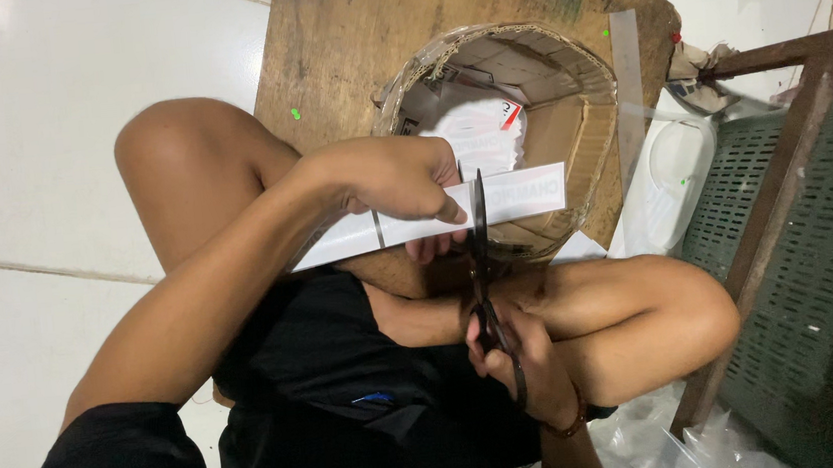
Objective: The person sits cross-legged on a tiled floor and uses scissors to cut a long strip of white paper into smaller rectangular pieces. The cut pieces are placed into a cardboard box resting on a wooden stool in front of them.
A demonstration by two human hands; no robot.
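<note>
The left hand (387,181) is closed around a long white paper strip (435,219) and holds it level, with the thumb and fingers pinching it near the middle. The strip goes out to both sides of this hand, and its longer free end points away toward the cardboard ring.

The right hand (512,346) is below the left hand, close to the person's body. Its fingers are through the handles of black scissors (482,258), so it is closed on them. The blades point up and away from this hand and cross the strip just beside the fingertips of the left hand; the paper is between the blades.

Behind the strip, just past the left hand, stands a round cardboard ring (504,141) with white printed paper inside. It rests on a worn wooden surface (339,40). A clear plastic ruler (627,75) lies on the far side of the ring. To the right of both hands there is a green plastic crate (801,261) behind a rusty metal frame (783,172).
</note>
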